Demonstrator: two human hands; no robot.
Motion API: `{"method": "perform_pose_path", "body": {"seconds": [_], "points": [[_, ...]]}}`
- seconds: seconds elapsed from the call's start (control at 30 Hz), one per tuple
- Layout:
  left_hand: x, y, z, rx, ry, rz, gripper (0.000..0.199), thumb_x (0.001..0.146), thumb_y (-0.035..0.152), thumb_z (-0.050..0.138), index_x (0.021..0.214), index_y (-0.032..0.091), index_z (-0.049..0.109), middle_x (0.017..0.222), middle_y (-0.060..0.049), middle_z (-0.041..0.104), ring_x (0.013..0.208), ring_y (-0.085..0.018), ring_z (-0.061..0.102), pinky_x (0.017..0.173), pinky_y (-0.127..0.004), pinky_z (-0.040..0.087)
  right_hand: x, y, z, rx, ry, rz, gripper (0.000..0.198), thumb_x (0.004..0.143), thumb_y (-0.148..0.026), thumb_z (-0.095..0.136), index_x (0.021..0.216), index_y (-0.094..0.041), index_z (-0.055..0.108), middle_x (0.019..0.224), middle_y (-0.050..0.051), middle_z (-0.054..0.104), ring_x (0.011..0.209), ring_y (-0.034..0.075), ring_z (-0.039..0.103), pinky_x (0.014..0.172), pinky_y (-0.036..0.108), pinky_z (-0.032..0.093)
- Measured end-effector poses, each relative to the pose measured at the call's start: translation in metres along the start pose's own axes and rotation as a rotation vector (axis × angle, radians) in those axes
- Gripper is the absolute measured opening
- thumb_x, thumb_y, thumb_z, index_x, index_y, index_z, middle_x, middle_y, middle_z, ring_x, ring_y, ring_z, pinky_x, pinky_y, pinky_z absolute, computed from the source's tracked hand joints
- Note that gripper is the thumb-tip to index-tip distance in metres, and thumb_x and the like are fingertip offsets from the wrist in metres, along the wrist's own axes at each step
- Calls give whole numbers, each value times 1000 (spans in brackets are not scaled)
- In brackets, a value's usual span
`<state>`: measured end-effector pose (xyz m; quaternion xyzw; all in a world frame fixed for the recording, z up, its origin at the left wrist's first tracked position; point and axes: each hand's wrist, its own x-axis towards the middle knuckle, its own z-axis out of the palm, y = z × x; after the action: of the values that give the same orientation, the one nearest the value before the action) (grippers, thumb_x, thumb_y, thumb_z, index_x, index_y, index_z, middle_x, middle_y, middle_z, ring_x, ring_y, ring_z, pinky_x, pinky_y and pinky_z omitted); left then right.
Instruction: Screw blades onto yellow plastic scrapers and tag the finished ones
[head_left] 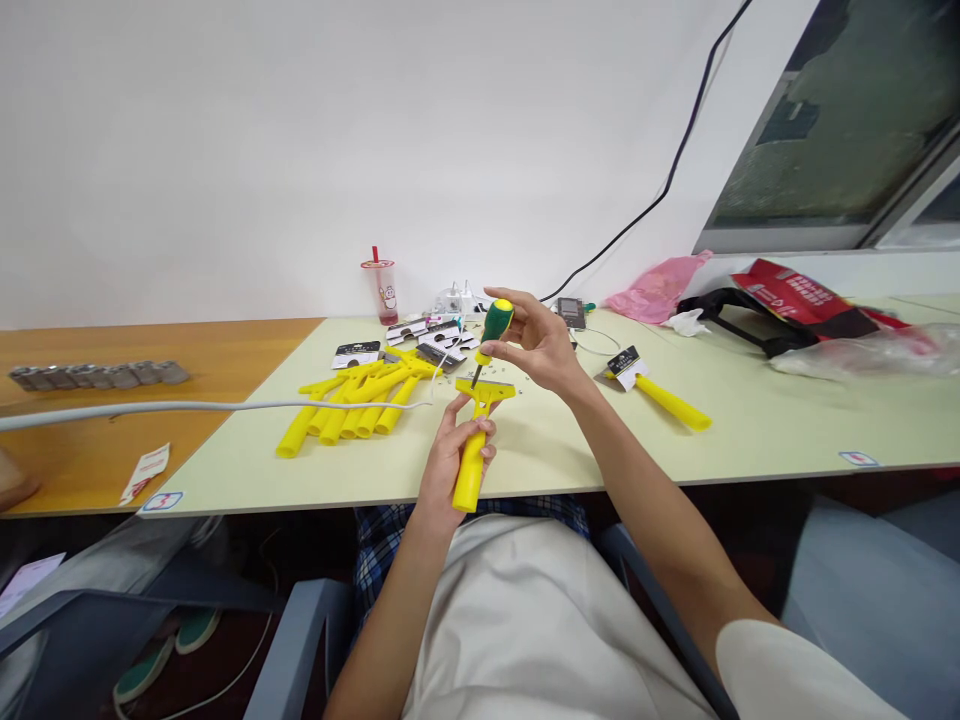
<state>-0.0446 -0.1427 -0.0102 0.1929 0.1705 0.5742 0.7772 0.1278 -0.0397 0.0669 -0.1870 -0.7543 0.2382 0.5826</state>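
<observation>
My left hand [448,455] is wrapped round the handle of a yellow scraper [470,470], its wide head facing up and away from me. A screwdriver [498,320] with a green and yellow handle is in the fingers of my right hand [541,345]. Its shaft points down, and the tip meets the scraper's head near the left side. Beyond and to the left lies a pile of yellow scrapers [352,400]. Black and white cards [356,354] and small metal bits lie behind it. Another yellow scraper [675,403] with a card at its head rests on the right.
A cup with a red straw [386,290] stands by the wall. A white cable [225,407] crosses on the left. Metal pieces [97,375] line the brown table. A pink bag [656,288] and a red and black package [810,310] lie right. Another person's hand [15,482] shows far left.
</observation>
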Motion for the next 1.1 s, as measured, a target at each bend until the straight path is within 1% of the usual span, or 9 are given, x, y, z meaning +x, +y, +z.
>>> {"method": "perform_pose_path", "body": {"seconds": [0.1,0.27,0.4,0.5,0.63,0.77,0.87,1.0,1.1], "points": [[0,0,0,5,-2,-2,65,86,0,74,140,29,53,143,-15,69,80,-6,68,57,-11,48,0,-2,1,-7,-6,-11,70,87,-53,95,149,-36,67,115,3,67,94,20,66,89,41,69],[0,0,0,17,22,18,65,85,1,76,139,29,53,142,-14,70,81,-7,68,58,-11,48,0,-1,2,24,-2,-24,57,88,-50,95,135,-33,67,116,1,67,98,18,68,88,34,66],[0,0,1,11,39,43,63,85,1,76,137,29,52,141,-14,70,81,-7,68,59,-11,48,-1,-3,1,131,-80,27,55,92,-49,92,133,-30,61,122,5,76,115,23,76,99,38,65],[0,-1,0,18,32,29,62,85,2,76,137,28,53,141,-15,70,81,-7,68,59,-11,49,-1,-7,2,200,-143,85,56,97,-50,87,140,-31,56,130,9,77,121,26,78,106,44,65],[0,0,2,12,45,14,65,85,3,76,140,29,52,146,-16,68,81,-7,69,59,-12,50,-2,-9,4,201,-124,81,64,99,-52,84,149,-32,50,121,8,80,112,26,83,102,46,66],[-1,0,4,-10,30,-16,64,86,0,73,140,28,53,154,-19,64,79,-6,68,57,-11,49,-1,-6,4,155,-104,42,58,98,-48,86,145,-30,56,107,5,80,101,24,84,90,39,67],[-2,1,5,-22,10,-24,62,88,-1,71,141,27,54,154,-20,64,80,-6,68,57,-11,49,-1,-3,4,132,-71,54,61,95,-50,89,144,-30,58,104,3,79,95,23,84,87,38,68],[-2,1,5,-28,15,-20,62,88,-1,72,141,26,55,154,-20,64,81,-7,69,58,-11,49,-1,-3,7,116,-48,59,66,91,-55,91,144,-30,62,104,4,78,97,24,83,88,39,70],[-2,0,4,-28,16,-22,63,87,-1,72,141,27,55,154,-20,63,81,-6,69,58,-11,49,-1,-4,9,117,-43,58,66,88,-55,94,142,-30,66,106,4,76,101,24,82,89,40,71]]}}
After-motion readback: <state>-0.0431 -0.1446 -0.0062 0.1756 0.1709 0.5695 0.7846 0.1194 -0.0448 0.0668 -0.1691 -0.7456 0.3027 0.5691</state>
